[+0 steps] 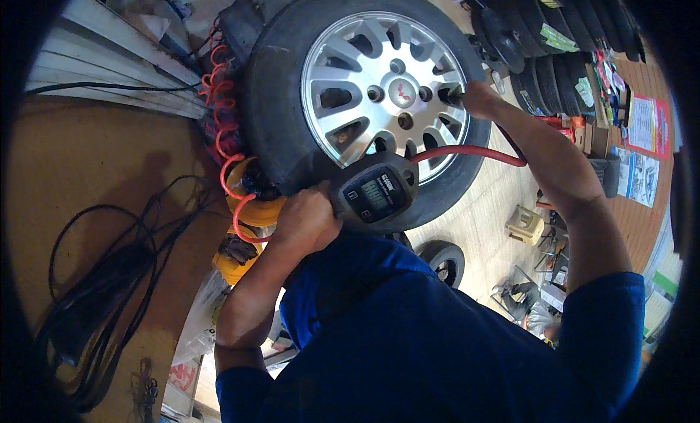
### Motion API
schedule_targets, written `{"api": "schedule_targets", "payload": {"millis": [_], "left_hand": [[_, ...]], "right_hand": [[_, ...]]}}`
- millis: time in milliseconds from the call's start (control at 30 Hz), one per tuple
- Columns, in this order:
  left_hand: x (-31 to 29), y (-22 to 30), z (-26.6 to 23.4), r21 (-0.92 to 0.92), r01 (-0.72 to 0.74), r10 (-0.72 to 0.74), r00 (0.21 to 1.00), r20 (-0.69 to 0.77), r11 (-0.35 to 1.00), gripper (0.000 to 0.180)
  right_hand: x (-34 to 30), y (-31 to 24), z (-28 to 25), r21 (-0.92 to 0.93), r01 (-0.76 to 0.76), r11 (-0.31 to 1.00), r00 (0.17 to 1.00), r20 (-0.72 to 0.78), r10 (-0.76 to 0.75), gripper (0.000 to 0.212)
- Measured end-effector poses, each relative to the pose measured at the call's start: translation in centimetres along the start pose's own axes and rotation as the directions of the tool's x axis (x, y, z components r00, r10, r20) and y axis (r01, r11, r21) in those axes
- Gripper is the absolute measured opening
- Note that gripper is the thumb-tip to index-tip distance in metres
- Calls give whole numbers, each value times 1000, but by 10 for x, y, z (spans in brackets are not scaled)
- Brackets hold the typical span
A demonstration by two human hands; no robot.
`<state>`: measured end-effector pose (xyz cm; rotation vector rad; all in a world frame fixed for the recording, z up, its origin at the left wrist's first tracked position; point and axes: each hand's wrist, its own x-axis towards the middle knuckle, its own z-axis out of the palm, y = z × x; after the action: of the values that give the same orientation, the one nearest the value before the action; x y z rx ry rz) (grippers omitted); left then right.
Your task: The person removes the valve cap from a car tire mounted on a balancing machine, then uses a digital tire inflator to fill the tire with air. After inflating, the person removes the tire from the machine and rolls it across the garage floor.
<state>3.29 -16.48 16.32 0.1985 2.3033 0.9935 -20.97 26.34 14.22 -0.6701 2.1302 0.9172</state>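
Your left hand (305,220) wraps shut around the gauge (375,193), at 6 o'clock from the wheel (364,95). Your right hand (477,99) pinches the red hose (467,155) end against the rim at 3 o'clock. Brown floor with black cables (109,277) at 9; stacked tires (547,51) at 2.

black tyre (281,95) around a silver spoked alloy rim (384,95) with a red emblem at its hub. dark grey inflator gauge (375,193), pale grey-green screen. red hose (467,155); red coiled hose (226,131). yellow canister (255,210). blue shirt (408,335). tan-brown floor (95,175), black cables (95,292).
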Motion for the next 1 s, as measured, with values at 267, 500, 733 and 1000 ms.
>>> {"api": "schedule_targets", "payload": {"millis": [267, 500, 733, 1000], "left_hand": [[2, -10, 7, -7, -30, 30, 999, 13, 1000, 35], [1, -12, 6, -5, -75, 75, 997, -5, 997, 34], [1, -6, -2, -35, -23, 24, 999, 28, 999, 30], [3, -7, -2, -36, -40, 41, 998, 36, 999, 31]], "right_hand": [[-1, -3, -9, 18, -47, 999, 999, -15, 48, 16], [4, 1, 2, 16, -101, 995, 995, 24, 101, 18], [17, 12, 32, -27, -86, 996, 995, 40, 87, 21], [6, 1, 7, 134, -187, 973, 982, 65, 180, 22]]}}
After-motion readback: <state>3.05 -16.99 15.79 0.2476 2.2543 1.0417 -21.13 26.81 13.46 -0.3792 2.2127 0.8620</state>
